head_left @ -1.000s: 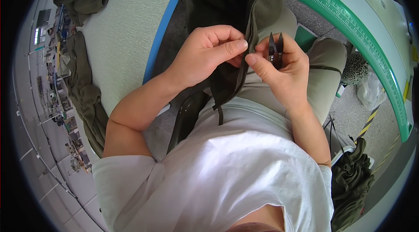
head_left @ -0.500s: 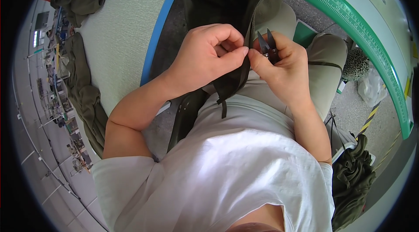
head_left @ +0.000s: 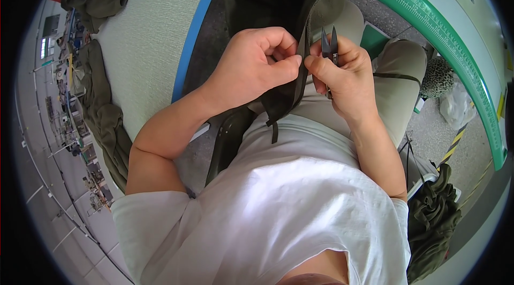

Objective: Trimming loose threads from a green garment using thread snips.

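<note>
A dark olive garment (head_left: 267,4) hangs from the table side down over my lap, with a zipper or seam edge running along its right side. My left hand (head_left: 254,68) is closed, thumb and forefinger pinched on that edge. Close beside it, my right hand (head_left: 350,79) wraps round a pair of dark thread snips (head_left: 331,49), blades pointing up and slightly apart. The right thumb tip meets the garment's edge, nearly touching the left fingertips. Whatever fine thread may be between the fingertips is too small to make out. A narrow strap end (head_left: 274,132) dangles at the garment's bottom.
To the left stands a pale table (head_left: 155,28) with a blue edge, more olive cloth (head_left: 99,87) lying along it. A green ruler strip (head_left: 433,22) edges the white table at right. A plastic bag (head_left: 458,105) and heaped olive cloth (head_left: 433,212) sit lower right.
The snips have turned in my right hand, from leaning left to pointing nearly straight up. My right fingers have shifted slightly; my left hand has barely moved.
</note>
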